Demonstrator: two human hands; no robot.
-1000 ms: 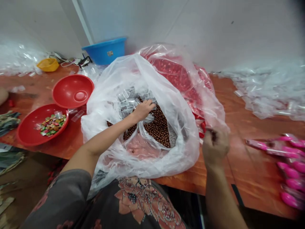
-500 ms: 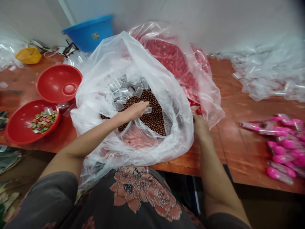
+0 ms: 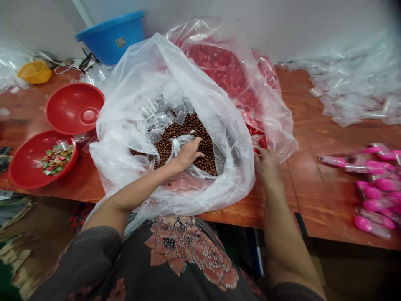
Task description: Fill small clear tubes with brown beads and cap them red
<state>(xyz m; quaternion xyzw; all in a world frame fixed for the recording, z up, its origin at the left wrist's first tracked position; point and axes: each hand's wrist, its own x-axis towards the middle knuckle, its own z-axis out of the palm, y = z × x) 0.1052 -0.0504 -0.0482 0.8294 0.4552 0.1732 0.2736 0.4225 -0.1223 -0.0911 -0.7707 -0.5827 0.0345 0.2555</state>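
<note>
A large translucent bag (image 3: 125,117) lies open in front of me, holding brown balls (image 3: 203,142) and small clear plastic cups (image 3: 156,121). Over the balls, my left hand (image 3: 188,154) has its thumb and fingers apart with nothing visible between them, beside a crumpled bit of clear film. My right hand (image 3: 266,163) is at the right side of the bag, its fingers apart near red wrapped pieces (image 3: 262,142) at the mouth of a second clear bag filled with red pieces (image 3: 216,67).
Two red bowls (image 3: 73,106) stand at the left, the nearer with colourful wrapped pieces (image 3: 54,161). Behind are a blue tub (image 3: 112,39) and a yellow bowl (image 3: 35,73). Pink-capped tubes (image 3: 372,192) and piled clear plastic (image 3: 360,92) lie at the right.
My left hand has moved down and slightly right, and the clear cup at its fingertips is no longer there. My right hand's fingers have spread beside the red pieces.
</note>
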